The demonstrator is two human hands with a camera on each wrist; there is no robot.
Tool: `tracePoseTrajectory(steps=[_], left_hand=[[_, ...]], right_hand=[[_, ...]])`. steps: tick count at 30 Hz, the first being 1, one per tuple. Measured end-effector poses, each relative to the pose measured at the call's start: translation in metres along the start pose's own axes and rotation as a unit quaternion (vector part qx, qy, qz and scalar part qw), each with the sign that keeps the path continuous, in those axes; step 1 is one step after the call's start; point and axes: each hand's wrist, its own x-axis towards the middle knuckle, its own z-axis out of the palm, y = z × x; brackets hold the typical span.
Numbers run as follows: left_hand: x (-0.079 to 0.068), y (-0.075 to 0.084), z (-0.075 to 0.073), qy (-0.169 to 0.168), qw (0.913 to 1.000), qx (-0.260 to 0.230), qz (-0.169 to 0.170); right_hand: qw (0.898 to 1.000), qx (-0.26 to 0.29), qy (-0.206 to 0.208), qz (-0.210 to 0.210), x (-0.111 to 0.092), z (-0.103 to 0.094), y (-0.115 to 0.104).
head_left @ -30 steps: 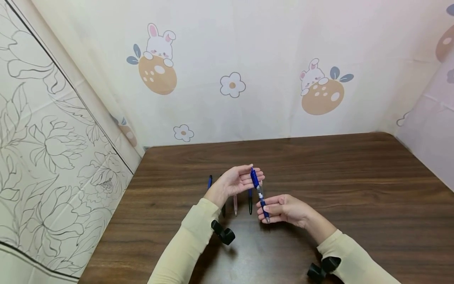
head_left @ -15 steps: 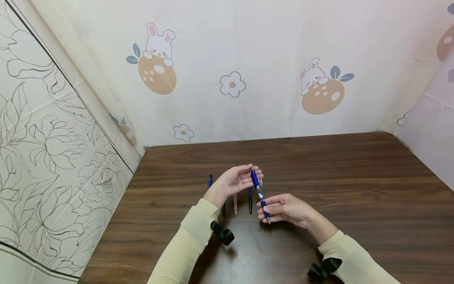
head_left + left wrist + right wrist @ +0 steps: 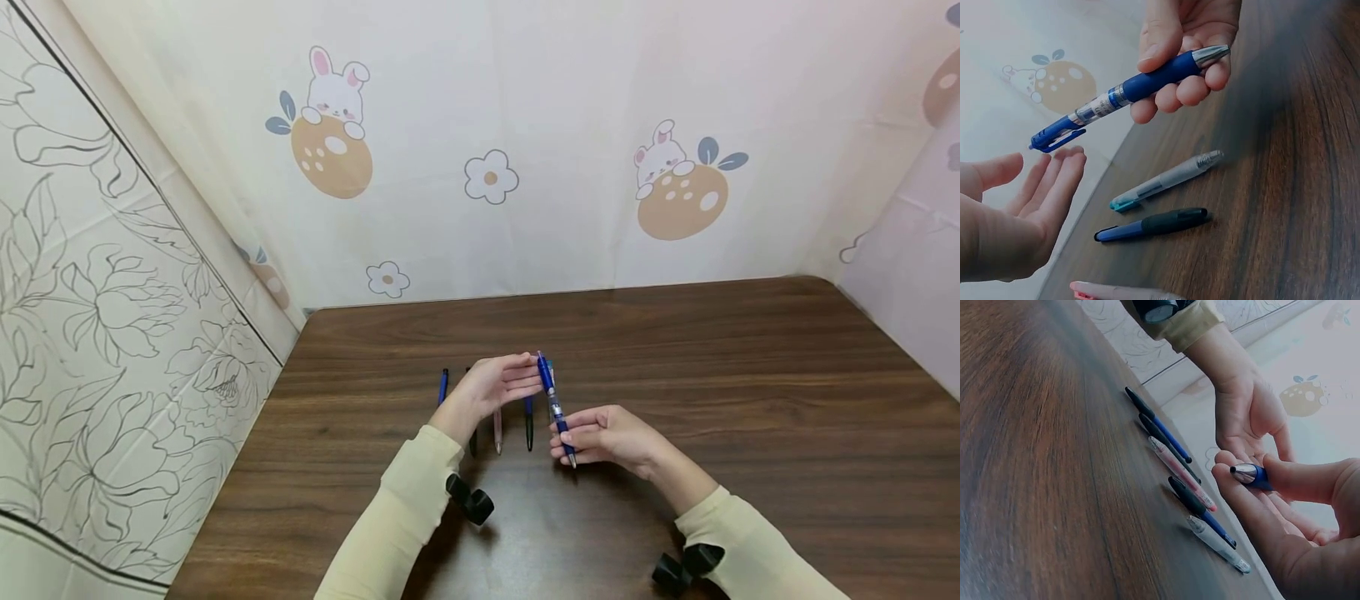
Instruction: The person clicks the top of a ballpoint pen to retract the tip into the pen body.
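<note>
A blue retractable pen with a silver tip and clear middle is held above the table. My right hand pinches its grip near the tip, thumb on top and fingers beneath. The clicker end points away, toward my left hand. In the left wrist view, that hand's thumb and fingers are spread apart around nothing, close to the clicker. Below lie a clear pen with a teal clip, a blue pen with a dark grip and a pink pen.
More pens continue the row on the left: a dark pen and a blue-and-black pen. The brown wooden table meets a patterned cloth at the back. Black devices sit on both wrists.
The blue pen and my right hand have shifted slightly right. My left fingers, behind the pen's upper end before, now lie just left of it. The pens on the table stay put.
</note>
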Motion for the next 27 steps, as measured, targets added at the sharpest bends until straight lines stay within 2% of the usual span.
tracePoseTrajectory(steps=[7, 11, 19, 27], left_hand=[[-0.007, 0.002, -0.003, 0.006, 0.9975, 0.059, 0.038], [-0.012, 0.004, -0.003, 0.012, 0.9949, 0.091, 0.044], [-0.020, 0.009, -0.007, 0.025, 0.9883, 0.140, 0.056], [-0.029, 0.006, -0.010, 0.054, 0.9796, 0.180, 0.071]], right_hand=[[0.998, -0.036, 0.049, 0.001, -0.001, -0.004, -0.001], [0.994, -0.073, 0.082, 0.007, -0.001, -0.005, -0.003], [0.977, -0.142, 0.157, 0.021, 0.002, -0.004, -0.006], [0.958, -0.206, 0.196, 0.021, 0.002, -0.003, -0.002]])
